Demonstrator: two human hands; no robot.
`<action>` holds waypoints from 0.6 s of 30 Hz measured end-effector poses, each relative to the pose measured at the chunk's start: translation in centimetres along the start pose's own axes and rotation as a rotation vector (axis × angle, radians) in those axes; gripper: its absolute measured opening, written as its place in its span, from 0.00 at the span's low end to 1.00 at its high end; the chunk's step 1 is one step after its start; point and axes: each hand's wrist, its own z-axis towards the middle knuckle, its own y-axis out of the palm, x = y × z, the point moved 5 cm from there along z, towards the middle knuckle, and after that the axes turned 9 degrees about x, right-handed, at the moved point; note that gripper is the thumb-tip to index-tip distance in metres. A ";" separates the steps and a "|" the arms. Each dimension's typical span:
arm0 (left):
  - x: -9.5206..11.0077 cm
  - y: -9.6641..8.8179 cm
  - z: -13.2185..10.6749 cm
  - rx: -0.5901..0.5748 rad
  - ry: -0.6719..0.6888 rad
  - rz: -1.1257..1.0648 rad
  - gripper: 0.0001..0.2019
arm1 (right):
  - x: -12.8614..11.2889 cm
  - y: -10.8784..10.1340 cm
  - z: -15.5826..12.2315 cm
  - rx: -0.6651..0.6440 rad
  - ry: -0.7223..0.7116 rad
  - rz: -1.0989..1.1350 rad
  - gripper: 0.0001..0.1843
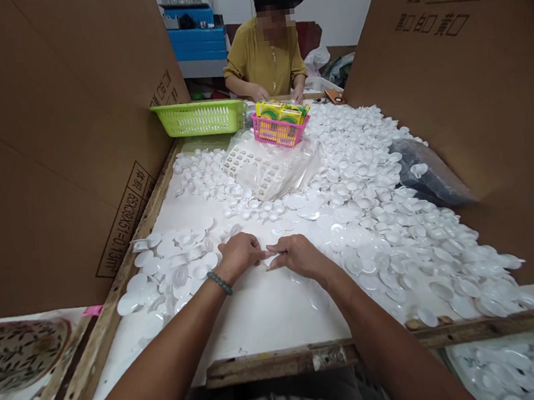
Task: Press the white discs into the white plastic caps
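Note:
At the middle of the white tabletop [252,332], my left hand [241,253], with a beaded bracelet at its wrist, meets my right hand [299,254]. The fingertips of both hands are pinched together on a small white plastic piece [270,260], mostly covered by the fingers. A pile of glossy white round pieces [174,270] lies beside my left hand. To the right of my right hand spreads a much larger heap of similar white plastic pieces [368,208], some flat and disc-like.
Tall cardboard boxes [49,121] wall both sides. Farther back are a pink basket [281,133] of yellow packets, a green basket [205,118] and a printed plastic sheet [259,169]. Across the table sits a person in a yellow top [251,52]. Wooden strips [284,362] edge the table.

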 end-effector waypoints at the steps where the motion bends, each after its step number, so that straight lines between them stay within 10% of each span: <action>1: -0.2 0.1 -0.1 0.003 0.021 -0.036 0.15 | -0.1 0.0 0.0 0.018 0.012 -0.015 0.13; 18: -2.0 0.4 -0.7 0.072 0.082 -0.190 0.19 | -0.9 -0.4 -0.3 0.043 -0.112 -0.107 0.14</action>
